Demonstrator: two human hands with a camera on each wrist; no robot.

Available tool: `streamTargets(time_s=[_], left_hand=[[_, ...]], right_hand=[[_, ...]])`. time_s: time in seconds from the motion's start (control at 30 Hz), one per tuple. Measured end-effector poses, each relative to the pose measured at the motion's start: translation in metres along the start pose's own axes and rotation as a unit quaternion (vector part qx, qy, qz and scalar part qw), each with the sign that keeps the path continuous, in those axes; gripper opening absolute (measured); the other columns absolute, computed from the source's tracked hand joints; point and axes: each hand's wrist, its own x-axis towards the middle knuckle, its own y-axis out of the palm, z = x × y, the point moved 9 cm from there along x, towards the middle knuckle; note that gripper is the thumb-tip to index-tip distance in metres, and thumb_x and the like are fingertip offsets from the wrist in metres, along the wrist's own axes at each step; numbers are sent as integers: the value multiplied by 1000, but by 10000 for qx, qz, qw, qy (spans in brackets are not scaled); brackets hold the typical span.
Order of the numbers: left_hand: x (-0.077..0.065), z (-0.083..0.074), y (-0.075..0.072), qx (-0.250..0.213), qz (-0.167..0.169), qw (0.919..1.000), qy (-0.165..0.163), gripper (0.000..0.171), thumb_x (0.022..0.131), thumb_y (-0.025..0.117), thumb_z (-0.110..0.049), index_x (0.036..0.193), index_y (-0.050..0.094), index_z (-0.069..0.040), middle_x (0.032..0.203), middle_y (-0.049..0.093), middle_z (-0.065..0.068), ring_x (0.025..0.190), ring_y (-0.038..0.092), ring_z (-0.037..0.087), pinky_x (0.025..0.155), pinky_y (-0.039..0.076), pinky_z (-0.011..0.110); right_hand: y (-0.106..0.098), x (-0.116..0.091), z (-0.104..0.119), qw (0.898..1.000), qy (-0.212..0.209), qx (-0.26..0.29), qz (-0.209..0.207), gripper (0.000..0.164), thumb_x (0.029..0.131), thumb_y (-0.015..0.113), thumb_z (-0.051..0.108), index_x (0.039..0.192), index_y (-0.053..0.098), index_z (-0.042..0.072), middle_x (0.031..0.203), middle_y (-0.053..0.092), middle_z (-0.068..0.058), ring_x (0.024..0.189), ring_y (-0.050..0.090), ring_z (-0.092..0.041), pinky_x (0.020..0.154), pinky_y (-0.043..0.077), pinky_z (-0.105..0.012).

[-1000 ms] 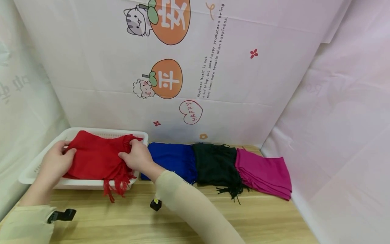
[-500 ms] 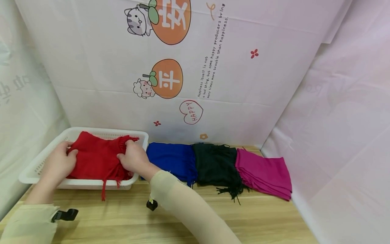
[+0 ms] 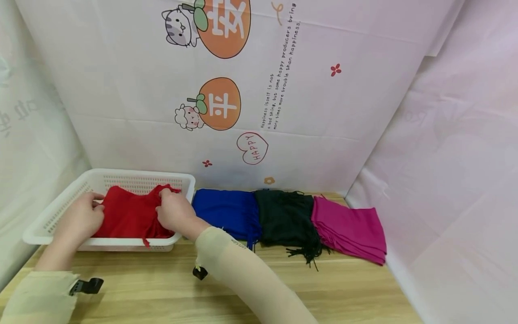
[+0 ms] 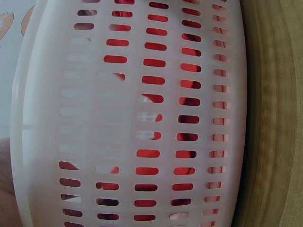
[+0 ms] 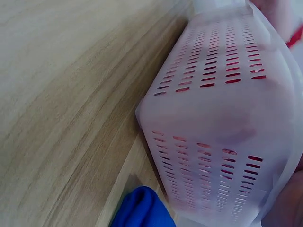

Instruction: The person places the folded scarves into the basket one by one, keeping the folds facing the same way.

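Observation:
A folded red scarf (image 3: 127, 213) with fringed ends lies down inside a white slotted plastic basket (image 3: 121, 242). My left hand (image 3: 80, 219) pinches the scarf's left edge, while my right hand (image 3: 176, 212) grips its fringed right end. A strand of red fringe hangs over the front rim. In the left wrist view the basket wall (image 4: 113, 109) fills most of the picture, with red cloth showing through its slots. The right wrist view has the basket's outer corner (image 5: 203, 113) and part of a hand (image 5: 286, 198) at the right edge.
Folded blue (image 3: 226, 211), dark green (image 3: 285, 218) and magenta (image 3: 350, 227) scarves lie in a row right of the basket on the wooden table (image 3: 162, 288). A printed white cloth (image 3: 307, 112) stands behind, with white cloth walls (image 3: 457, 189) at both sides.
Both hands have lowered the red scarf deeper into the basket. Its fringe, which hung well over the front rim, has mostly drawn inside, and more of the basket's back wall shows.

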Motion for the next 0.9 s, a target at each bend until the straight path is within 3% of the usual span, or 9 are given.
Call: streamTargets(time_s=[0.13,0.3,0.57,0.73,0.9], left_hand=[[0,1,0,106,75,9999,-51,40,101,51,-13,129,51,15,116,59,36,94,60,44,66,48,47],[-1,-2,0,161,88,9998,-25,41,101,49,-13,129,51,16,119,58,37,98,59,48,70,48,53],[-6,-11,1,384,-59,9990,212,45,100,57,-21,125,52,17,118,57,39,97,58,52,74,48,62],[-9,-17,6,356,-40,9991,229,54,100,61,-29,129,50,16,122,55,39,103,55,54,76,48,66],[-10,-30,9,309,-107,9989,327,54,100,63,-34,124,51,13,118,57,35,100,57,50,73,50,62]], right_hand=[[-1,-3,1,9998,-94,-163,-53,30,101,65,34,127,59,20,100,70,8,76,63,-3,68,53,-19],[-3,-11,2,9990,-332,-233,-174,24,103,61,33,122,63,20,108,66,11,83,61,-2,71,53,-18],[-10,-26,-6,9962,-677,366,-412,32,104,58,36,131,65,20,127,64,10,105,61,-3,89,51,-18],[-17,-37,-17,9915,-978,531,-678,35,105,56,38,133,64,19,131,62,10,113,60,-4,95,49,-18],[-29,-45,-32,9876,-1074,561,-1004,35,105,58,37,133,63,17,131,63,7,114,59,-5,96,48,-18]])
